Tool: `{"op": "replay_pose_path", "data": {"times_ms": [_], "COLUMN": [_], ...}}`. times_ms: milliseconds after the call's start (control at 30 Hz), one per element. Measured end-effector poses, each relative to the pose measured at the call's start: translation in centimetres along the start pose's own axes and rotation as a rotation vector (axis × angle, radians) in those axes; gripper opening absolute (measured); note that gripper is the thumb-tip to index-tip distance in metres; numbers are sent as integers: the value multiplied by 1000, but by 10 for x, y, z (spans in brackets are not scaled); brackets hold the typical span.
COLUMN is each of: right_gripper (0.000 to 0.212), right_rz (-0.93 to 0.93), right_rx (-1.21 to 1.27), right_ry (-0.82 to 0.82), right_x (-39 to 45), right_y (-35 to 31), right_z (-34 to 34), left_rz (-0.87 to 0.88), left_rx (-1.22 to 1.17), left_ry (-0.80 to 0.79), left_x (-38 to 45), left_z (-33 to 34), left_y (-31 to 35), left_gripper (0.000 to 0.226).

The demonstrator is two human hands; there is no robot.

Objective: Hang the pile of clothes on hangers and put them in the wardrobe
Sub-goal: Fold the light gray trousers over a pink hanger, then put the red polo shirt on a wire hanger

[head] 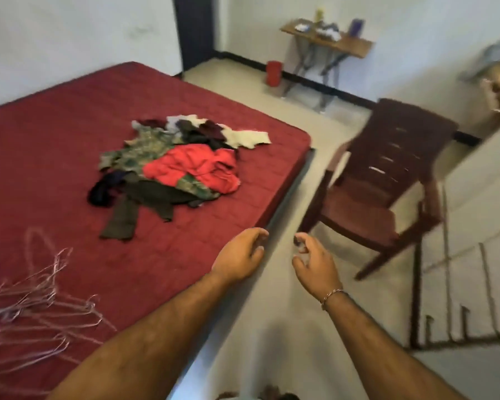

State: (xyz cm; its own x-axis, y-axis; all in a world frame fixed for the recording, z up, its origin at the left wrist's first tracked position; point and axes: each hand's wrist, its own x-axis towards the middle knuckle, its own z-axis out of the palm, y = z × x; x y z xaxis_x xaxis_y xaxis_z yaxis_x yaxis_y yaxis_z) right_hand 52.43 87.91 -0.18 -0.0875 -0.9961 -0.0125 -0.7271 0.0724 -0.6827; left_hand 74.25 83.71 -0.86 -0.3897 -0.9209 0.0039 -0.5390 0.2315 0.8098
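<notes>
**A:** Where's the pile of clothes (168, 166)?

**B:** Heaped mid-way along the maroon mattress (55, 145), near its right edge. A red garment (195, 168) lies on top, a green patterned one (139, 150) beneath it, dark trousers (127, 215) trailing toward the viewer, white pieces at the far end. The wire hangers (32, 307) lie tangled at the near left corner, well apart from the heap.

**A:** And the hands?

**B:** Both reach forward holding nothing. The left hand (240, 255) hovers over the mattress edge, fingers loosely curled; the right hand (312, 258) is over the floor (272, 356), relaxed likewise.

**A:** How will it all handle?

**B:** Soft, light, floppy, I'd judge. Garments will likely drag neighbours along, so lift the red one by collar or shoulders. The hangers look thin and springy, hooks interlocked; tease one out by its hook.

**A:** The room?

**B:** Pale tiled floor, a brown plastic chair (387, 174) beside the bed, a folding table (326, 41) against the far wall. No wardrobe I can identify; the picture is blurred.
</notes>
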Motion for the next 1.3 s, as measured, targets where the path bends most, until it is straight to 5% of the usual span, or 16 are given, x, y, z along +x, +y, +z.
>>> {"op": "replay_pose_path", "data": {"times_ms": [333,533,800,967,1133,1300], "right_gripper": [52,56,63,67,49,61], "right_rz": [-335,-278,45,-259,-580,-495], "right_rx": [-44,-46,-134,-425,-702,-847], "right_ry": [-436,-577,-549,-591,-581,-630], "right_x": [178,321,503,559,590,616], "right_y": [-71,-47,4,-14,-15,6], "right_z": [158,215,253,293,351,386], "left_rz": [-310,-451,-575,-654,-732,-838], "left_rx": [94,-16,4,23,23,-52], "left_ry": [345,444,367,347,331,448], "left_x": [30,149,306,327,302,280], "left_z": [-117,-133,-140,-140,-137,-149], "left_y": [-123,-164,-225,-249,-273,-294], "left_gripper": [36,35,33,35,34,29]}}
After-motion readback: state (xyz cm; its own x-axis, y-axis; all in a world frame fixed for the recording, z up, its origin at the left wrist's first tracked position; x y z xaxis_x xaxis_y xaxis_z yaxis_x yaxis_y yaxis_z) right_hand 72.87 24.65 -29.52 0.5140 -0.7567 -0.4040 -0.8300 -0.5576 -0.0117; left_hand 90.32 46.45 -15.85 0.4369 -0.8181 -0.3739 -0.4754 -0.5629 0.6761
